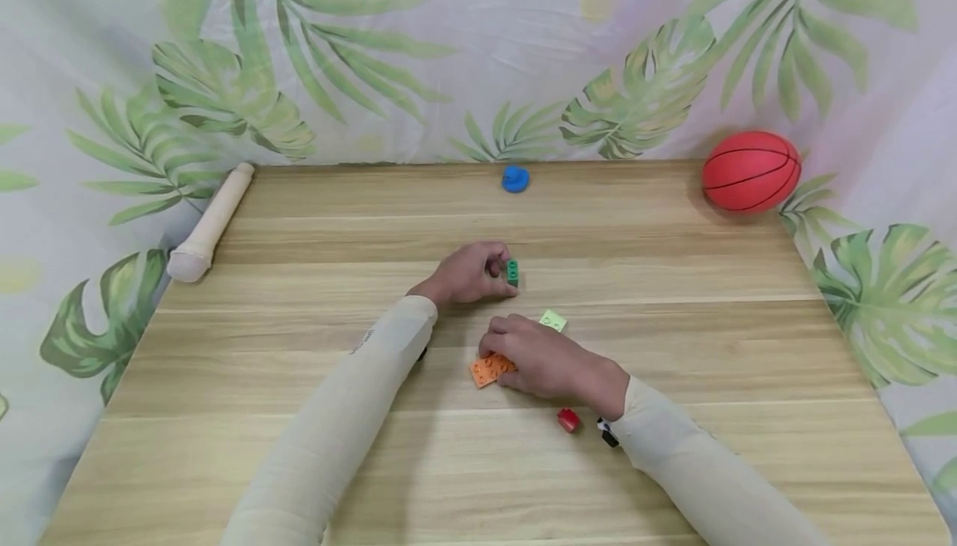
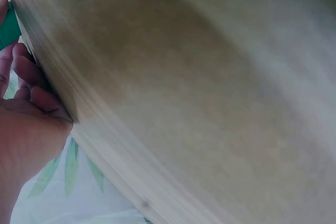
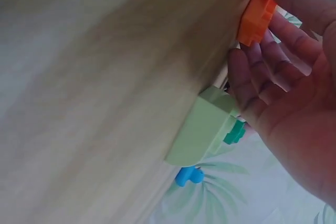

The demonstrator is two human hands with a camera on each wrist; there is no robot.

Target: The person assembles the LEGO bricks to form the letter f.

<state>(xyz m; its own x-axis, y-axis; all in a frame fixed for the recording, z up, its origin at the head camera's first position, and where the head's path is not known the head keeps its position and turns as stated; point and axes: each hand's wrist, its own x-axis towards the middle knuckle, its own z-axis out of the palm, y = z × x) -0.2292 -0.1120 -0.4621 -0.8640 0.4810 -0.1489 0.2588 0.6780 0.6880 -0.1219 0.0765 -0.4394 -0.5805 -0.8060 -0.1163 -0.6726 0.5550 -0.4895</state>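
My left hand (image 1: 473, 272) pinches a dark green toy building brick (image 1: 512, 272) between thumb and fingers, out past the middle of the wooden table. In the left wrist view only part of that green brick (image 2: 9, 27) shows, at the left edge. Nearer the body, my right hand (image 1: 542, 355) grips an orange studded brick (image 1: 489, 370) low over the tabletop. The right wrist view has the orange brick (image 3: 257, 14) between the thumb and fingers. Just beyond the right hand lies a light green brick (image 1: 553, 320), partly hidden by it in the head view.
A small red brick (image 1: 568, 420) lies below the right wrist. At the table's far edge sits a blue toy duck (image 1: 515, 179). A red basketball (image 1: 751, 172) occupies the far right corner, and a pale microphone-shaped object (image 1: 213, 222) lies along the left edge.
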